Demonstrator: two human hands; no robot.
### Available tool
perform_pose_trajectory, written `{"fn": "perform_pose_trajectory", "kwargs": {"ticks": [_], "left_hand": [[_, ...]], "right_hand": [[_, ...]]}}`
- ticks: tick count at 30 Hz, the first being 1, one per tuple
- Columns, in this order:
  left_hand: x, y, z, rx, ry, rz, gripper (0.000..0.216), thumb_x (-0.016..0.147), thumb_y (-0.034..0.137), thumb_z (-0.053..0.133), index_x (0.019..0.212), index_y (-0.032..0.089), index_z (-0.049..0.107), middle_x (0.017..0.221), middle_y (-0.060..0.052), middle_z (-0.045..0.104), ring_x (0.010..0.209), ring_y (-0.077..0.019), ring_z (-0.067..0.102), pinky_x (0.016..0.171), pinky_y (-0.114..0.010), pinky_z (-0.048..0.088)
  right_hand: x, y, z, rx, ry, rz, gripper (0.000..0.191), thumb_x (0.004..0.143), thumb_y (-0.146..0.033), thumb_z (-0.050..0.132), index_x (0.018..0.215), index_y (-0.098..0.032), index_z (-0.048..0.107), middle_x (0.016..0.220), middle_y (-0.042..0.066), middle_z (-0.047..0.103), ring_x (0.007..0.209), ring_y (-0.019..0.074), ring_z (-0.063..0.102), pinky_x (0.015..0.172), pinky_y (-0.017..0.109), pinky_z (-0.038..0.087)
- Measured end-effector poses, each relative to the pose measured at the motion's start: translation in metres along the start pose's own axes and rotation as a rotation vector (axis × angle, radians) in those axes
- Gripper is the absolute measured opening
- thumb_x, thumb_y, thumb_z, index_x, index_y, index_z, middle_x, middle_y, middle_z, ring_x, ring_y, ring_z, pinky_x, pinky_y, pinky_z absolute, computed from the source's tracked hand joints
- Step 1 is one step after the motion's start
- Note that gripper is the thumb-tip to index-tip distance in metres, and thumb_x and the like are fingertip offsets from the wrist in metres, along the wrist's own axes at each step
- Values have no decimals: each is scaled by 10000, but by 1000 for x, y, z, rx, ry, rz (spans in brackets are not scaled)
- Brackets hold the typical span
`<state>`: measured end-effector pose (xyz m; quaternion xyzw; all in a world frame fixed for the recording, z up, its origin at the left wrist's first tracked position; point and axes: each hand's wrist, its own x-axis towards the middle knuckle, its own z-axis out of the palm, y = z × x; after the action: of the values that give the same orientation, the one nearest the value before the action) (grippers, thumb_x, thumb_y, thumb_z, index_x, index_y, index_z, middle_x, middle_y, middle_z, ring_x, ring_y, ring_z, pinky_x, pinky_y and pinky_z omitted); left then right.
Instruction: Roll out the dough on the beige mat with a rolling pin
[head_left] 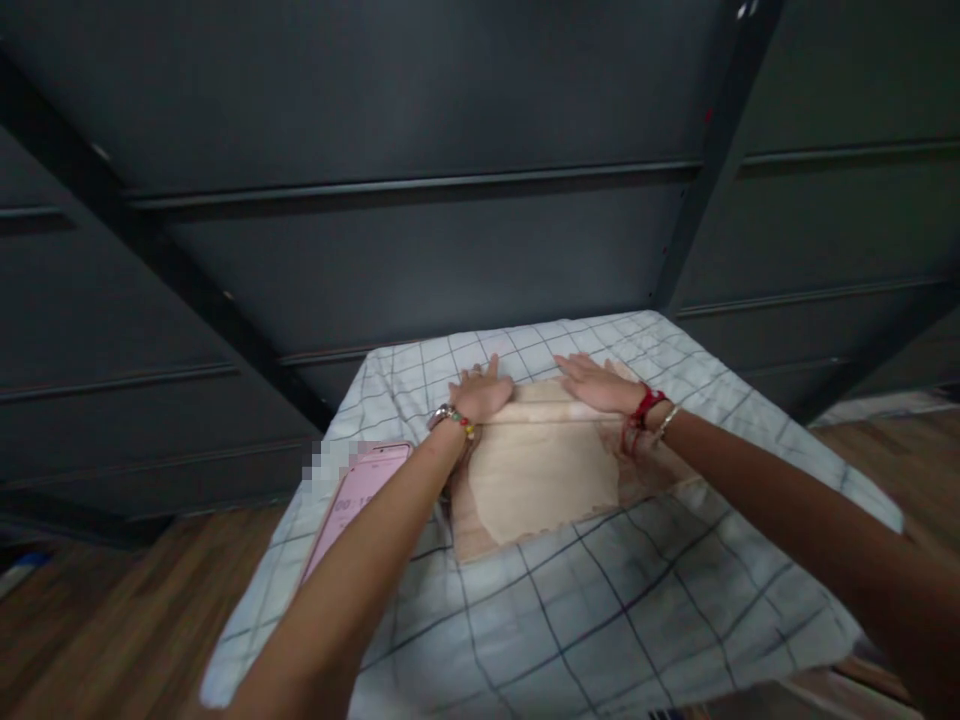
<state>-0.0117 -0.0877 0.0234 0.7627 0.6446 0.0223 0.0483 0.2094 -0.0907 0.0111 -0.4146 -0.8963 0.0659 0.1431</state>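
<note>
A beige piece of fabric (544, 480), with a paler rounded panel and pinkish-brown sides, lies on the checked cloth. Its far part is folded over into a flat band. My left hand (484, 393) rests on the far left of this fabric, fingers spread and pointing away from me. On the far right of the band lies my right hand (596, 385), flat with its fingers stretched out. Both palms seem to press on the fabric from above, and neither hand grips it. What kind of garment or cloth it is, I cannot tell.
A white cloth with dark check lines (555, 640) covers the small table. A pink phone (360, 497) showing a timer lies left of my left forearm. Behind the table stands a dark metal panel wall (435, 260). Wooden flooring (150, 620) shows at the sides.
</note>
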Motion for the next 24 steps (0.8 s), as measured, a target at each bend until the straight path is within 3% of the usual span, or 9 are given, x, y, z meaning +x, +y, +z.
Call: {"fn": "perform_pose_trajectory", "kwargs": {"ticks": [6,10,15,17,19,20,24], "left_hand": [[-2,0,3,5,-40,8,604,894,432,273,1468,249,240,1482,-78,341,1361,-319,276,1062,-522,220],[-1,2,2,3,-23,7,694,871,510,336,1478,201,206,1478,-100,343,1362,-341,254,1051,-511,227],[-12,3,2,9,-10,29,593,900,481,241,1458,283,269,1461,-41,384,1351,-303,294,1058,-500,240],[-10,4,0,13,-9,11,608,894,496,260,1455,263,281,1457,-53,388,1344,-318,303,1049,-500,253],[-7,6,-1,14,-1,-2,647,884,516,296,1465,237,254,1465,-70,372,1347,-334,289,1041,-499,258],[-7,6,-1,12,5,-1,658,882,518,303,1470,233,235,1472,-72,359,1352,-336,278,1041,-501,254],[-12,4,2,9,7,15,607,894,486,254,1461,268,262,1471,-54,366,1360,-313,276,1054,-512,237]], "right_hand": [[-1,-3,5,-31,-63,-19,470,963,-336,243,1402,-234,374,1466,47,374,1376,233,263,1123,498,205],[7,5,4,-19,-109,131,479,959,-311,269,1424,-215,329,1466,72,370,1368,259,277,1085,537,258],[-5,1,4,-11,-61,-125,465,971,-319,241,1410,-227,365,1471,58,363,1374,218,266,1118,490,210],[1,2,5,-11,-73,-58,473,965,-308,245,1398,-180,387,1452,87,390,1369,240,276,1114,501,217],[10,6,6,-12,-80,157,469,957,-278,249,1390,-179,398,1417,99,438,1349,280,314,1078,568,247],[12,6,7,-12,-83,165,469,951,-256,253,1392,-189,394,1412,93,446,1346,282,319,1072,578,251],[-4,-3,6,35,-48,-90,468,958,-304,260,1390,-189,400,1434,69,420,1348,214,319,1126,466,227]]}}
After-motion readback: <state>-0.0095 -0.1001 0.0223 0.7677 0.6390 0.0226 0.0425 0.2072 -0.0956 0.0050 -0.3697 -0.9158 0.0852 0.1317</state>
